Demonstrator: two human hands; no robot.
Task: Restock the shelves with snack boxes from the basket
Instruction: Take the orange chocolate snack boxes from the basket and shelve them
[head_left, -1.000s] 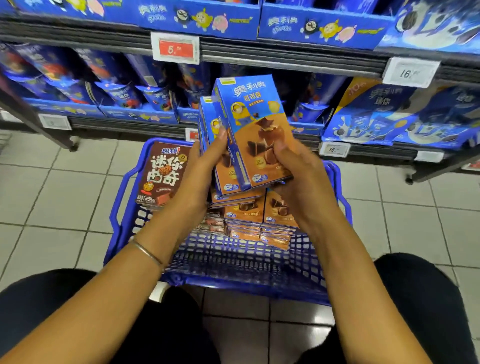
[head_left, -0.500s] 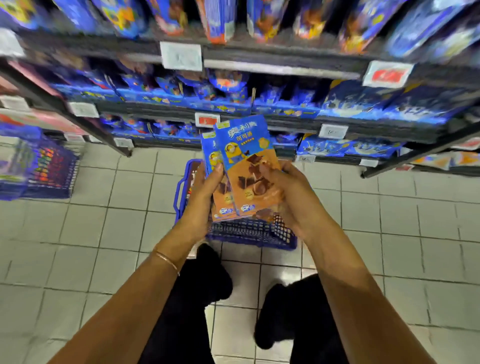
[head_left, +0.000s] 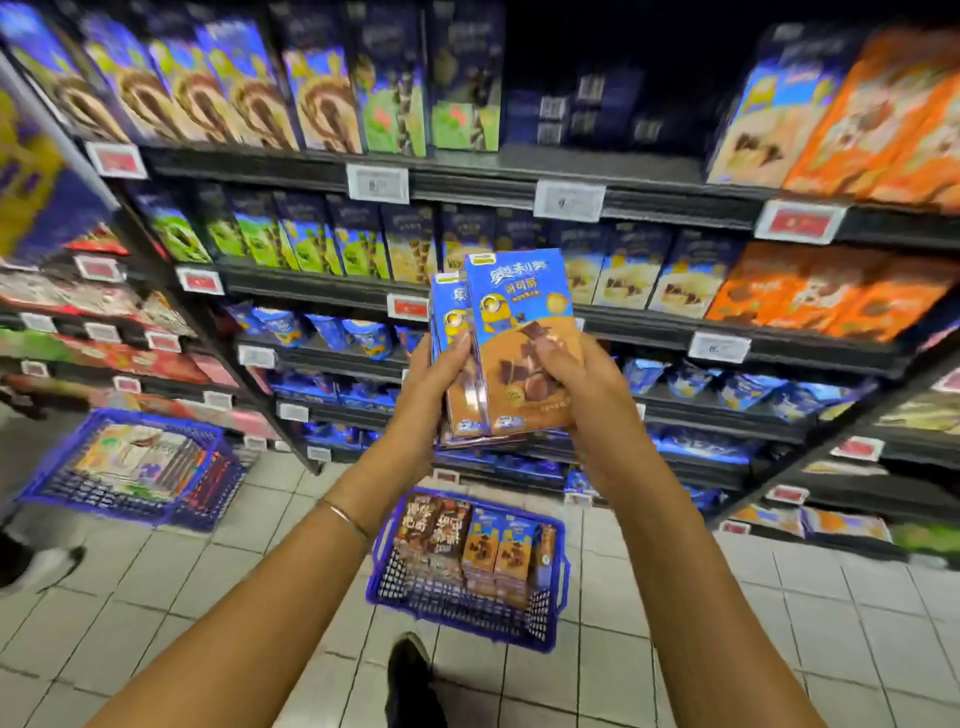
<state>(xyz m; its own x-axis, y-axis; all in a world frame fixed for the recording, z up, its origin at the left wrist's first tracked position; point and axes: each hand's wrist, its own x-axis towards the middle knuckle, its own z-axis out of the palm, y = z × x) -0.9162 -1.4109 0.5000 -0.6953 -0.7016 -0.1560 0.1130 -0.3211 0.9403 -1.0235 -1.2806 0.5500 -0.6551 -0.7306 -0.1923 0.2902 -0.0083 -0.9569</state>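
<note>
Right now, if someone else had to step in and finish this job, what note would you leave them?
Both grips full: left hand and right hand hold a small bunch of blue-and-brown snack boxes, upright in front of the shelves.
The blue basket sits on the floor below, with more boxes inside.
Done: a bunch is out of the basket.
Left: set these on a shelf, then empty the basket.

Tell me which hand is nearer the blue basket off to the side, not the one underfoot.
Left. The left hand grips the snack boxes on the side toward that basket; the right hand grips their far side.
</note>
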